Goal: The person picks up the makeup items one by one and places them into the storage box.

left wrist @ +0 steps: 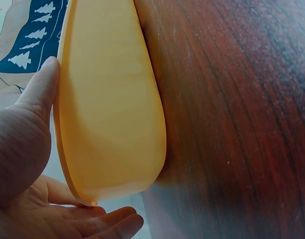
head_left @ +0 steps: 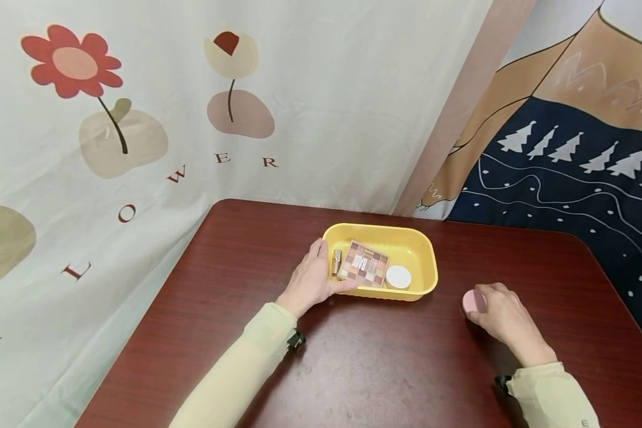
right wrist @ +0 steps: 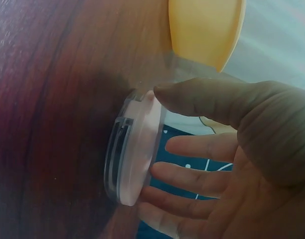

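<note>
My left hand holds the left end of a yellow plastic basket, thumb along the front rim and fingers around the left side. In the left wrist view, the basket's outer wall stands between thumb and fingers. Inside the basket lie a lipstick, an eyeshadow palette and a round white-lidded jar. To the right of the basket, my right hand grips a round pink powder compact by its edges. Its clear base faces the tabletop in the right wrist view.
The dark red wooden table has rounded far corners. Behind it hangs a white curtain with printed flowers and letters. A dark blue cloth with white trees hangs at the right.
</note>
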`<action>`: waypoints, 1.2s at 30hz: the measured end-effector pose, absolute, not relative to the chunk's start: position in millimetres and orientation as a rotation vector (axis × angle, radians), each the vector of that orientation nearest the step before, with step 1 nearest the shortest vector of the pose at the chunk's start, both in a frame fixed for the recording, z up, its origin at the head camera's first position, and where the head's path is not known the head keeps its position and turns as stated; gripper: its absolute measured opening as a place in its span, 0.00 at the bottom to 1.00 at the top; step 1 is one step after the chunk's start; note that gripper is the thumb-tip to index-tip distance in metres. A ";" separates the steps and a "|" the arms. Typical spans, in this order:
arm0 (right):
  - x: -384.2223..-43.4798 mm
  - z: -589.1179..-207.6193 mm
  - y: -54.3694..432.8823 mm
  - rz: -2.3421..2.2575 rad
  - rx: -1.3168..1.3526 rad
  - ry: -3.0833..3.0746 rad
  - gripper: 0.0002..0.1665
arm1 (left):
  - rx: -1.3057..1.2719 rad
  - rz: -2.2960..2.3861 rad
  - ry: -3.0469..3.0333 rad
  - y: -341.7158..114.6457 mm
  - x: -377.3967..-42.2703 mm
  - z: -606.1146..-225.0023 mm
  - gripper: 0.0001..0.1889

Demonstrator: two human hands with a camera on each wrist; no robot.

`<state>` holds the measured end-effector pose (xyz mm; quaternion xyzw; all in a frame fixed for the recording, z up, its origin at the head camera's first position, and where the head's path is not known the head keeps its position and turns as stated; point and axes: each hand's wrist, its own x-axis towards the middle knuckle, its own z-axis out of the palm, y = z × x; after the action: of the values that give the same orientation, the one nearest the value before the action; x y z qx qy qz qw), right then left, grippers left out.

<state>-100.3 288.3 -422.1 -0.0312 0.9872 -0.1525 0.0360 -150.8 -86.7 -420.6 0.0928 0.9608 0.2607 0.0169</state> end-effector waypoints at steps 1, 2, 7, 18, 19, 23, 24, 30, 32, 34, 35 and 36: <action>-100.8 -422.5 289.1 -0.467 -0.089 3.021 0.40 | 0.288 0.810 2.986 -86.8 -151.0 -420.9 0.65; -101.2 -422.8 289.8 -0.469 -0.079 3.007 0.40 | 0.289 0.810 2.986 -86.7 -151.1 -420.9 0.65; -102.1 -425.0 292.4 -0.484 -0.065 2.978 0.41 | 0.289 0.807 2.983 -86.1 -151.4 -420.5 0.65; -103.1 -428.6 293.7 -0.496 -0.070 2.986 0.42 | 0.288 0.797 2.991 -85.9 -151.5 -420.5 0.65; -103.1 -428.8 293.8 -0.495 -0.072 2.989 0.42 | 0.292 0.799 2.994 -86.0 -151.5 -420.4 0.65; -102.4 -429.6 293.6 -0.487 -0.093 3.019 0.42 | 0.298 0.797 2.996 -86.3 -151.7 -420.4 0.65; -102.2 -429.8 293.3 -0.486 -0.095 3.025 0.42 | 0.298 0.796 2.995 -86.4 -151.6 -420.3 0.65; -101.2 -429.5 291.3 -0.495 -0.112 3.063 0.41 | 0.293 0.796 2.985 -86.8 -151.9 -420.2 0.66; -101.1 -428.6 290.4 -0.500 -0.116 3.073 0.40 | 0.293 0.797 2.985 -86.9 -152.3 -420.5 0.66; -101.1 -427.4 289.1 -0.503 -0.118 3.080 0.40 | 0.294 0.795 2.989 -86.9 -152.5 -420.9 0.66; -101.2 -426.7 288.3 -0.506 -0.120 3.083 0.40 | 0.290 0.798 2.988 -86.9 -152.6 -421.0 0.66; -101.3 -426.1 287.5 -0.508 -0.120 3.086 0.40 | 0.290 0.801 2.991 -86.9 -152.4 -421.0 0.66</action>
<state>-101.3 287.5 -426.1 -0.0383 0.9860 -0.1623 0.0056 -152.4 -86.9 -421.0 0.0933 0.9616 0.2575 0.0157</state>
